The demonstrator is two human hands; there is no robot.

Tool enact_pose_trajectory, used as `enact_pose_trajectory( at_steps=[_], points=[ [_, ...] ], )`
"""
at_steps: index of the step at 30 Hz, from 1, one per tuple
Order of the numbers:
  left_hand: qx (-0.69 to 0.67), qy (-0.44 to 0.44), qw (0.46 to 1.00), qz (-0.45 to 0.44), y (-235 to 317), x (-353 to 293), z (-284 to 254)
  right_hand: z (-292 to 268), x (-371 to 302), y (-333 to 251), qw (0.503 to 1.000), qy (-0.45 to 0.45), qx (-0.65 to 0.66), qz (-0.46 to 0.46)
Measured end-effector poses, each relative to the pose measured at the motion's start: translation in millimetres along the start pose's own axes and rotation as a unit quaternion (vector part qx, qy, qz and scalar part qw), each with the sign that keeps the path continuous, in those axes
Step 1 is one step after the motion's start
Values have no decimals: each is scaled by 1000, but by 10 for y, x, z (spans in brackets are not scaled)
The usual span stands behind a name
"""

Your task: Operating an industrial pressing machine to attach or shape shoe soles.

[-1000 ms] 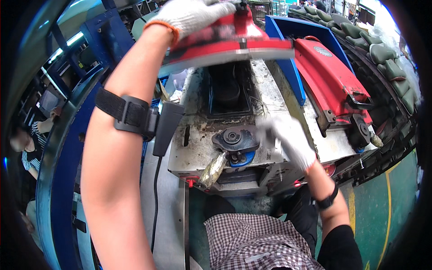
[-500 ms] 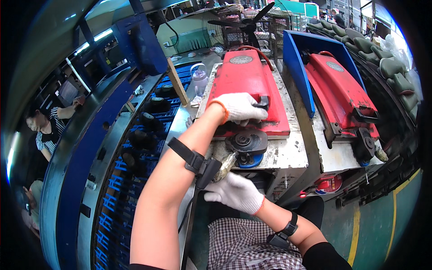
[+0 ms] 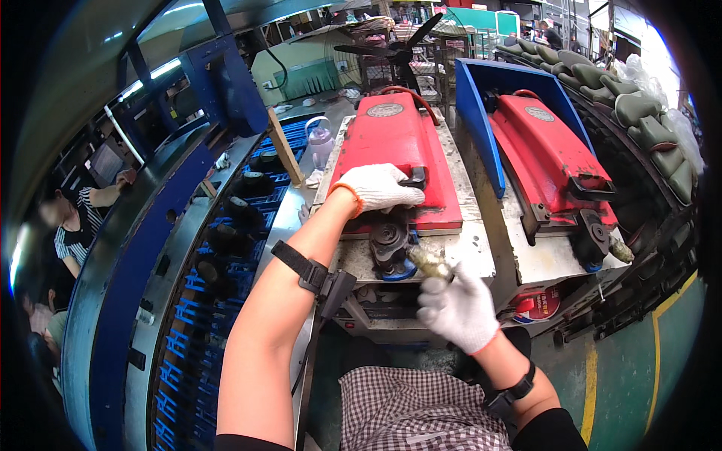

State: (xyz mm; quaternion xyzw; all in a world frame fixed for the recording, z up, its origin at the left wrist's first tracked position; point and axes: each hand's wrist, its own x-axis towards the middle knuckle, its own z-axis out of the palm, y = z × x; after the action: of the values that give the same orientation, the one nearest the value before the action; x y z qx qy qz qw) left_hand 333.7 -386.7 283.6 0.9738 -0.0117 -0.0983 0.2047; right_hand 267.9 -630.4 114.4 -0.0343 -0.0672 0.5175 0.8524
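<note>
My left hand [image 3: 376,187], in a white knitted glove with an orange cuff, is closed around the black handle [image 3: 414,179] at the front of a red machine cover [image 3: 395,143]. Its fingertips are hidden. Below that cover is a dark round pivot [image 3: 391,237] with blue at its base. From it a lever with a worn, wrapped grip [image 3: 432,264] points right. Just below the grip's end, my right hand [image 3: 462,308], also gloved, has its fingers loosely bent and apart, slightly blurred. It looks close to the grip; whether it touches I cannot tell.
On the right stands a second red machine [image 3: 549,143] inside a blue guard [image 3: 481,128]. A rack of dark green moulded pieces [image 3: 639,109] lies beyond. To the left runs a conveyor with blue racks [image 3: 177,342], beside a clear bottle [image 3: 320,144]. A person [image 3: 75,225] sits farther left.
The wrapped lever has swung from pointing lower left to pointing right. My right hand has moved right and up with its end. My left hand stays at the handle; the view has shifted slightly.
</note>
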Motion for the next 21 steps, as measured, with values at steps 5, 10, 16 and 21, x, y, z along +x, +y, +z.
enact_pose_trajectory(
  at_steps=[5,10,16,21],
  points=[
    [-5,10,1000,2,16,3,6,207,-550,-503,909,85,-368,-178],
    [15,23,1000,-13,-49,-43,12,360,-1071,-1317,403,238,-749,-469],
    [6,29,1000,0,11,-28,26,177,-2086,-2631,7,465,-781,-416],
    [11,52,998,-13,1,-52,106,128,-2241,-2878,132,517,-791,-300]
  ],
)
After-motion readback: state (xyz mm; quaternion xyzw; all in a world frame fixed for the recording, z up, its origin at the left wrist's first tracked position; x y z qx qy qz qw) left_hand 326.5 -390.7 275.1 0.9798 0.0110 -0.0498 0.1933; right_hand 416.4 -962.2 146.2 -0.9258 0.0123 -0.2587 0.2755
